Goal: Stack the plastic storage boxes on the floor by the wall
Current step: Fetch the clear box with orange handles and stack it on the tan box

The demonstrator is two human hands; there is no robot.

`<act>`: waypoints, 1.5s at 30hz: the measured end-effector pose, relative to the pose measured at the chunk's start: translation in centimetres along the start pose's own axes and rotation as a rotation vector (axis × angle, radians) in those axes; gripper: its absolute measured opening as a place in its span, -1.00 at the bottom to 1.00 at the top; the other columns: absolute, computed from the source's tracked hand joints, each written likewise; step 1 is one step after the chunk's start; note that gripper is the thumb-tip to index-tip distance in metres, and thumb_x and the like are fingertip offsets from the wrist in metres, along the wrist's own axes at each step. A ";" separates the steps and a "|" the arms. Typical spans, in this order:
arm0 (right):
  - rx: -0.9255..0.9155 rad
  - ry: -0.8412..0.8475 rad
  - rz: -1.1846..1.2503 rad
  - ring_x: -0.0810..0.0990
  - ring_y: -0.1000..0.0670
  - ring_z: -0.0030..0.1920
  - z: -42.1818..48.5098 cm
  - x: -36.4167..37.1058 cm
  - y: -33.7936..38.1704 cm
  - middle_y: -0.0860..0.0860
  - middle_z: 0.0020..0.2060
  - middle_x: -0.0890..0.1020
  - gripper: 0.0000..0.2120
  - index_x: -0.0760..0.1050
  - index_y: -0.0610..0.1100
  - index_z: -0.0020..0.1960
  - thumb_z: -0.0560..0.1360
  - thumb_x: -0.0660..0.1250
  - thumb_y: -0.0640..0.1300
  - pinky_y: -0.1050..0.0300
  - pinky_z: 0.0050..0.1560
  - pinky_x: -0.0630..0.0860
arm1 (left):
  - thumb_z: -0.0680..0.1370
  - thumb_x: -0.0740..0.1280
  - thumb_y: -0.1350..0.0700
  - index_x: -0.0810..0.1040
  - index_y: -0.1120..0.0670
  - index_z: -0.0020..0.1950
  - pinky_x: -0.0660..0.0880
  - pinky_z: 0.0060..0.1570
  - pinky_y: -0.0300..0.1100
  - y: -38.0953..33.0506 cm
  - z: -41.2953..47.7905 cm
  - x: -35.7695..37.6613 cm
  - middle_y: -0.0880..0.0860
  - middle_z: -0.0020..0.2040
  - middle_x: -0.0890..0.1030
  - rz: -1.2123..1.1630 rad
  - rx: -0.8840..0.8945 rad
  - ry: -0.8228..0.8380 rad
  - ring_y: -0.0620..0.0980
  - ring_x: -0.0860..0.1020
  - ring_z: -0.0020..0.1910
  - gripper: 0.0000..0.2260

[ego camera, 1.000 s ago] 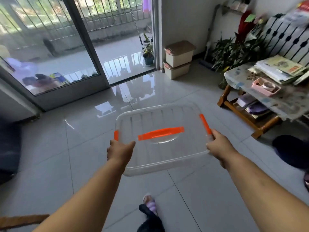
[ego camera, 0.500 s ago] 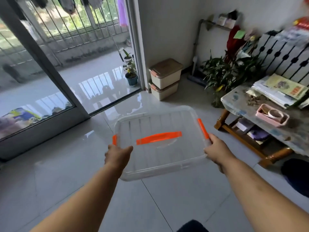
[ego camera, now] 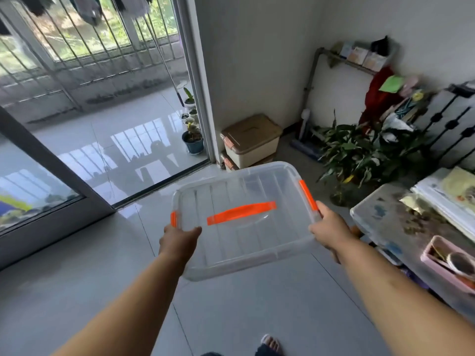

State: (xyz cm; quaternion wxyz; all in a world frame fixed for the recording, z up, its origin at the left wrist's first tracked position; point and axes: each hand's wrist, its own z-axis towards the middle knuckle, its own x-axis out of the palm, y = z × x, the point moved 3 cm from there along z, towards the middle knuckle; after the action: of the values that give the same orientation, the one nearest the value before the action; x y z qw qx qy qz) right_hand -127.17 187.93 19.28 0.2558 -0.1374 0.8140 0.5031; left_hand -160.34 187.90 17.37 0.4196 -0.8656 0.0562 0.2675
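Note:
I carry a clear plastic storage box [ego camera: 246, 235] with an orange lid handle and orange side clips, held level at waist height. My left hand [ego camera: 178, 242] grips its near left corner and my right hand [ego camera: 331, 229] grips its near right corner. Ahead, against the wall by the door frame, two cream storage boxes with brown lids [ego camera: 250, 140] stand stacked on the floor. The clear box hides most of the lower one.
A sliding glass door [ego camera: 102, 140] opens to a balcony on the left, with small potted plants [ego camera: 192, 140] at the threshold. A leafy floor plant [ego camera: 359, 155] stands right of the stack. A cluttered low table [ego camera: 401, 224] is close on my right. My foot [ego camera: 270, 344] shows below.
I have walked closer to the stacked cream boxes, which now appear larger and just beyond the clear box. Both hands keep the same grip.

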 end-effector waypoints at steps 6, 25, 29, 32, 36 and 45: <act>0.013 0.010 -0.059 0.48 -0.11 0.02 12.2 -2.4 4.0 -0.08 0.06 0.51 -0.48 0.27 -0.02 0.48 0.54 0.11 -0.27 0.02 0.00 0.44 | 0.44 0.42 -0.07 0.34 0.17 0.44 0.49 0.23 0.17 -8.2 6.8 4.1 0.25 0.27 0.53 -0.017 -0.031 -0.020 0.28 0.52 0.20 -0.35; 0.101 0.026 -0.014 0.47 -0.15 0.26 53.1 -3.3 15.0 -0.14 0.32 0.48 -0.49 0.19 -0.01 0.53 0.61 0.06 -0.29 -0.11 0.27 0.44 | 0.46 0.41 0.06 0.54 0.16 0.26 0.55 0.13 0.12 -34.3 36.3 17.0 0.19 0.04 0.65 -0.014 -0.061 0.069 0.22 0.60 0.03 -0.60; 0.091 0.056 -0.053 0.45 -0.12 0.28 61.7 -2.8 16.8 -0.08 0.33 0.46 -0.46 0.18 0.01 0.53 0.60 0.08 -0.32 -0.10 0.26 0.45 | 0.47 0.41 0.13 0.56 0.19 0.19 0.56 -0.01 0.02 -37.4 41.1 20.1 0.19 -0.04 0.65 -0.052 -0.114 0.066 0.17 0.60 -0.08 -0.68; 0.063 0.103 -0.107 0.50 -0.09 0.07 69.1 -2.1 17.9 -0.08 0.14 0.54 -0.54 0.32 0.01 0.42 0.58 0.10 -0.31 0.01 0.06 0.45 | 0.45 0.39 0.16 0.54 0.20 0.21 0.56 0.12 0.12 -39.5 45.0 22.7 0.23 0.02 0.65 -0.105 -0.186 0.037 0.21 0.61 -0.01 -0.66; 0.004 0.161 -0.212 0.56 -0.10 -0.02 75.9 -1.5 18.8 -0.04 0.00 0.59 -0.59 0.41 0.06 0.25 0.51 0.13 -0.31 0.05 -0.05 0.47 | 0.46 0.39 0.16 0.47 0.21 0.30 0.51 0.20 0.20 -41.5 48.9 25.0 0.26 0.13 0.60 -0.169 -0.273 0.002 0.26 0.58 0.12 -0.58; -0.013 0.206 -0.221 0.60 -0.07 -0.02 85.2 1.2 18.6 0.02 -0.01 0.61 -0.68 0.41 0.12 0.22 0.54 0.06 -0.14 -0.04 0.02 0.57 | 0.48 0.36 0.18 0.42 0.18 0.35 0.49 0.23 0.22 -42.5 54.8 29.4 0.24 0.19 0.58 -0.238 -0.381 -0.024 0.26 0.57 0.15 -0.56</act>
State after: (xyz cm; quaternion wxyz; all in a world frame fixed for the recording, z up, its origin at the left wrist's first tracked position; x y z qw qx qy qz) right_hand -113.46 272.23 1.63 0.2238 -0.2787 0.8125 0.4606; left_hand -144.48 260.36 4.33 0.2778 -0.9265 -0.1029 0.2322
